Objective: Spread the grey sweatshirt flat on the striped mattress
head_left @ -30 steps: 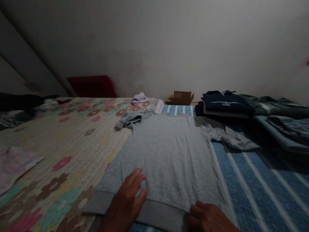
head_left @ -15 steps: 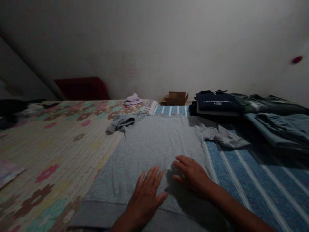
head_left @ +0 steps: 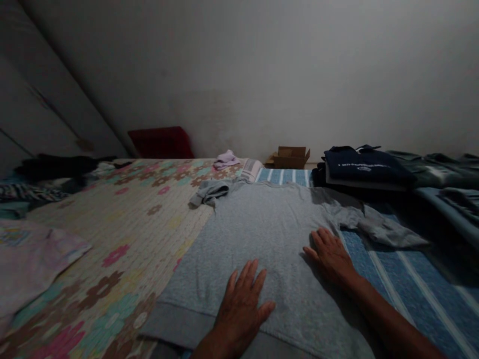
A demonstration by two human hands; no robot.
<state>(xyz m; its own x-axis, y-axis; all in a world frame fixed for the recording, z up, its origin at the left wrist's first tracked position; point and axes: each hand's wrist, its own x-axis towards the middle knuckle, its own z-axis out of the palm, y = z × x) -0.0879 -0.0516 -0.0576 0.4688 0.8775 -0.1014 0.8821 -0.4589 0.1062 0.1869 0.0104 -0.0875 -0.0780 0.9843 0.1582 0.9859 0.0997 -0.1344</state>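
A grey long-sleeved shirt [head_left: 258, 234] lies spread out in front of me, its neckline at the far side. Its left sleeve is bunched near the shoulder, while the right one trails outward over the striped cover. My left hand [head_left: 245, 304] rests flat on the lower part of the shirt, fingers spread. Farther up, near the right side edge, my right hand [head_left: 329, 254] lies palm down with fingers stretched out. Neither hand grasps anything. The shirt's lower hem is partly hidden by my left wrist.
A folded navy garment [head_left: 368, 167] tops a pile at right, beside folded jeans [head_left: 458, 209]. A pink garment [head_left: 33, 262] lies left on the floral cover [head_left: 123, 214]. A lilac cloth [head_left: 226, 159] and a cardboard box [head_left: 291, 157] are at the back, near a red object [head_left: 160, 142].
My right hand has moved to the right across the shirt and now lies flat near its side edge. My left hand stays on the lower part. The view has turned left.
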